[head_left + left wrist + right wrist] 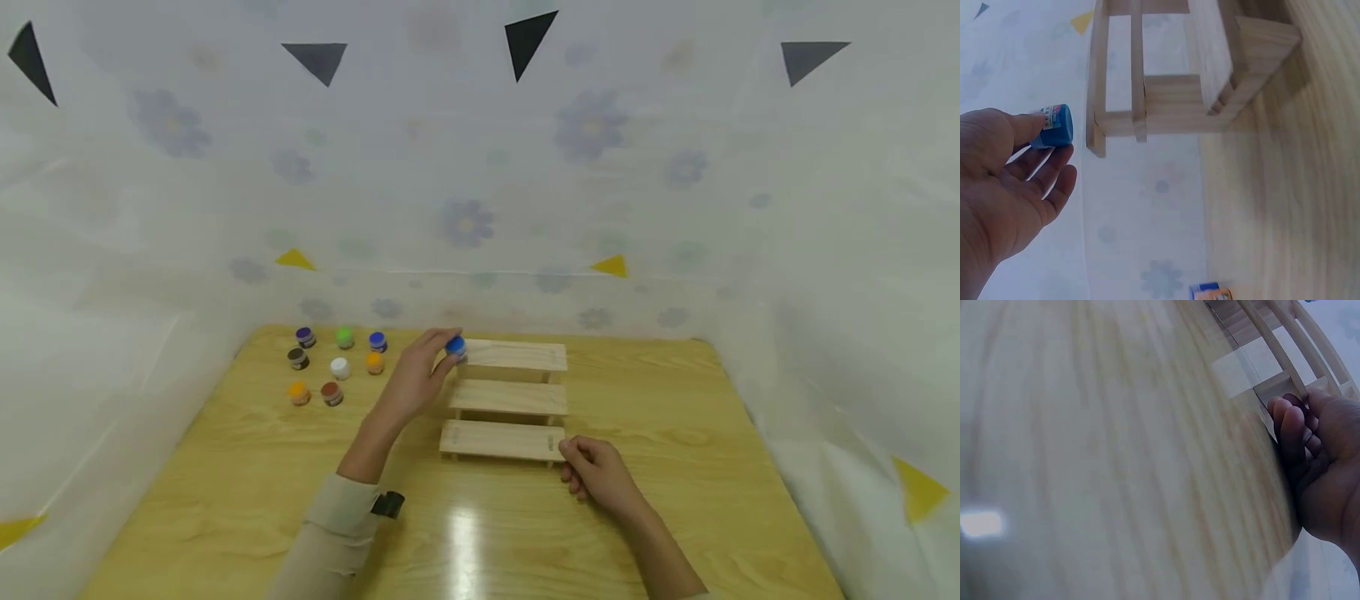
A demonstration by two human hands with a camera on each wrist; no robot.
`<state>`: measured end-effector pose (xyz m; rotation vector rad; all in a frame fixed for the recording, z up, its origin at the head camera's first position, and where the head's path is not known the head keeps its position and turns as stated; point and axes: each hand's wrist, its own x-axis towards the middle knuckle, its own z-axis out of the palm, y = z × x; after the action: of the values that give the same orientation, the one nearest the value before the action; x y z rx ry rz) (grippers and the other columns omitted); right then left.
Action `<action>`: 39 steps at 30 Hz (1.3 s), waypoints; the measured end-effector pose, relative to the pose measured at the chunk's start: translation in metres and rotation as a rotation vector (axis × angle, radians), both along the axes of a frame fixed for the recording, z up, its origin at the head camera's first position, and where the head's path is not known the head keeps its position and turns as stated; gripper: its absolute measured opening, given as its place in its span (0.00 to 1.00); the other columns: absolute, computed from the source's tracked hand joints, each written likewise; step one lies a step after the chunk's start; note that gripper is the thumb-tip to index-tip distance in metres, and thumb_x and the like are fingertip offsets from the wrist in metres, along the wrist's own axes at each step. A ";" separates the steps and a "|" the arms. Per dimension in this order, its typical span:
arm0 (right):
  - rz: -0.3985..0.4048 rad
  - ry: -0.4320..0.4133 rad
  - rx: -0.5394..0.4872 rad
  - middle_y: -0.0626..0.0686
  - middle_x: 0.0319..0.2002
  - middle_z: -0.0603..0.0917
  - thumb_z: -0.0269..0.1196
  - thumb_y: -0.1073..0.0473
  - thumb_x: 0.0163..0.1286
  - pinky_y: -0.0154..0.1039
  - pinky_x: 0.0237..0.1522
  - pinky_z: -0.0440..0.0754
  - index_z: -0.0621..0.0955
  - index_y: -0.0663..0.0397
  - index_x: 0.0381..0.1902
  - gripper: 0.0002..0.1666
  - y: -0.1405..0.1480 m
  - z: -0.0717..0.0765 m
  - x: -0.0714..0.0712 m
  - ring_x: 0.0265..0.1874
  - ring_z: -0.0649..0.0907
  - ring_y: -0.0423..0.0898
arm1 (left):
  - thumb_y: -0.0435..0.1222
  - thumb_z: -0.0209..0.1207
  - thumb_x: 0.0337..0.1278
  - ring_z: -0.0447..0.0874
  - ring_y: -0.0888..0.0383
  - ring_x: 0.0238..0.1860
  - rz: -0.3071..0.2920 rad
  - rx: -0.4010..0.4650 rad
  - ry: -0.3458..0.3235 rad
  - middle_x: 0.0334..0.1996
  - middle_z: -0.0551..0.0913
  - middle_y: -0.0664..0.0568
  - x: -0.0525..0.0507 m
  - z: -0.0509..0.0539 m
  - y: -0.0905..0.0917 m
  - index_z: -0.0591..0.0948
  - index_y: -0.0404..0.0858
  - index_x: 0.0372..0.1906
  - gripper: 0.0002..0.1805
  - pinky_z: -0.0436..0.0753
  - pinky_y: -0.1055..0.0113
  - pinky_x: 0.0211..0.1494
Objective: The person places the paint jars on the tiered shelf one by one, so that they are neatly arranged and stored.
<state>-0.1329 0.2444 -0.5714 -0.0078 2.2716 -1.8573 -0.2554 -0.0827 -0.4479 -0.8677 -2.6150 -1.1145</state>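
In the head view my left hand (415,377) pinches a small paint jar with a blue lid (456,348) between thumb and fingers. It is at the left end of the top step of a three-step wooden stand (510,398). The left wrist view shows this blue jar (1055,127) tilted on its side and apart from the stand's end (1172,122). My right hand (600,477) grips the front right corner of the lowest step, its other fingers curled beneath the thumb.
Left of the stand, several paint jars stand on the wooden table (660,417), among them a green jar (344,337), a white jar (341,368) and a brown jar (332,393). A pale flowered sheet (420,167) closes off the back and both sides.
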 end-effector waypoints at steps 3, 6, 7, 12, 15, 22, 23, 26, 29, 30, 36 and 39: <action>-0.002 0.003 -0.001 0.58 0.28 0.83 0.59 0.44 0.83 0.32 0.18 0.81 0.82 0.67 0.39 0.27 -0.002 0.001 -0.001 0.19 0.79 0.42 | 0.32 0.57 0.80 0.81 0.45 0.65 -0.038 -0.007 0.016 0.67 0.78 0.41 -0.004 0.006 0.011 0.74 0.36 0.75 0.25 0.83 0.50 0.65; 0.005 0.006 -0.004 0.58 0.27 0.83 0.58 0.45 0.83 0.32 0.18 0.81 0.82 0.67 0.39 0.27 -0.003 0.002 -0.001 0.19 0.79 0.41 | 0.32 0.57 0.80 0.81 0.44 0.65 -0.076 -0.020 0.015 0.68 0.78 0.40 -0.007 0.011 0.024 0.74 0.36 0.75 0.25 0.85 0.51 0.62; 0.007 0.005 -0.004 0.58 0.27 0.83 0.58 0.45 0.83 0.32 0.18 0.81 0.82 0.68 0.39 0.27 -0.003 0.003 -0.001 0.19 0.79 0.41 | 0.33 0.58 0.80 0.80 0.44 0.65 -0.084 -0.026 0.010 0.68 0.78 0.41 -0.008 0.012 0.029 0.74 0.37 0.76 0.25 0.84 0.50 0.63; -0.009 -0.017 0.002 0.57 0.27 0.83 0.58 0.44 0.83 0.32 0.17 0.80 0.82 0.67 0.39 0.28 -0.003 0.004 0.000 0.19 0.79 0.42 | 0.34 0.58 0.80 0.77 0.45 0.69 -0.138 -0.050 -0.007 0.70 0.77 0.42 -0.013 0.019 0.051 0.73 0.38 0.77 0.26 0.81 0.50 0.68; -0.020 -0.024 0.005 0.57 0.27 0.83 0.58 0.44 0.83 0.31 0.17 0.79 0.82 0.67 0.39 0.28 -0.003 0.005 0.001 0.19 0.79 0.42 | 0.34 0.57 0.80 0.77 0.45 0.70 -0.174 -0.053 -0.019 0.71 0.77 0.43 -0.014 0.022 0.065 0.72 0.38 0.77 0.27 0.80 0.50 0.68; -0.019 -0.018 0.010 0.57 0.27 0.83 0.58 0.44 0.83 0.31 0.17 0.80 0.82 0.66 0.39 0.27 -0.004 0.004 0.002 0.19 0.79 0.42 | 0.35 0.56 0.81 0.78 0.48 0.69 -0.220 -0.073 -0.092 0.71 0.76 0.44 -0.018 0.022 0.093 0.70 0.37 0.78 0.27 0.82 0.55 0.67; -0.019 -0.013 0.009 0.57 0.27 0.83 0.58 0.44 0.83 0.31 0.17 0.80 0.82 0.66 0.39 0.27 -0.004 0.003 0.001 0.19 0.79 0.42 | 0.35 0.56 0.81 0.78 0.49 0.69 -0.223 -0.074 -0.104 0.71 0.76 0.45 -0.019 0.022 0.095 0.70 0.38 0.78 0.27 0.82 0.56 0.67; -0.016 0.007 0.014 0.56 0.26 0.83 0.58 0.44 0.83 0.32 0.17 0.80 0.83 0.65 0.39 0.27 -0.008 0.000 -0.001 0.18 0.79 0.42 | 0.36 0.56 0.81 0.79 0.50 0.68 -0.226 -0.076 -0.117 0.71 0.77 0.45 -0.020 0.023 0.097 0.70 0.39 0.79 0.27 0.82 0.57 0.66; -0.016 0.015 0.022 0.56 0.26 0.84 0.58 0.44 0.83 0.33 0.17 0.81 0.83 0.63 0.39 0.26 -0.010 -0.002 -0.003 0.18 0.79 0.42 | 0.36 0.56 0.82 0.79 0.50 0.67 -0.227 -0.080 -0.125 0.70 0.77 0.45 -0.020 0.022 0.098 0.70 0.39 0.79 0.27 0.82 0.58 0.66; -0.017 0.016 0.028 0.56 0.26 0.84 0.58 0.44 0.83 0.34 0.17 0.81 0.83 0.63 0.38 0.26 -0.011 -0.001 -0.003 0.18 0.79 0.42 | 0.36 0.56 0.82 0.79 0.50 0.68 -0.227 -0.082 -0.122 0.70 0.77 0.44 -0.020 0.022 0.098 0.70 0.38 0.79 0.27 0.82 0.57 0.66; -0.006 0.019 0.044 0.56 0.27 0.84 0.58 0.43 0.83 0.36 0.18 0.82 0.83 0.63 0.38 0.27 -0.009 0.004 -0.002 0.18 0.79 0.42 | 0.37 0.55 0.82 0.79 0.49 0.68 -0.239 -0.086 -0.112 0.70 0.77 0.43 -0.021 0.020 0.103 0.71 0.37 0.78 0.26 0.82 0.56 0.66; -0.005 0.007 0.038 0.56 0.27 0.84 0.58 0.43 0.83 0.35 0.18 0.82 0.83 0.63 0.39 0.27 -0.010 0.005 -0.001 0.19 0.79 0.42 | 0.36 0.56 0.82 0.79 0.49 0.68 -0.245 -0.096 -0.112 0.70 0.77 0.43 -0.020 0.018 0.105 0.71 0.37 0.78 0.26 0.82 0.57 0.66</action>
<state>-0.1334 0.2349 -0.5662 -0.0030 2.3137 -1.8187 -0.2752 0.0222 -0.4299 -1.2078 -2.7286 -1.1310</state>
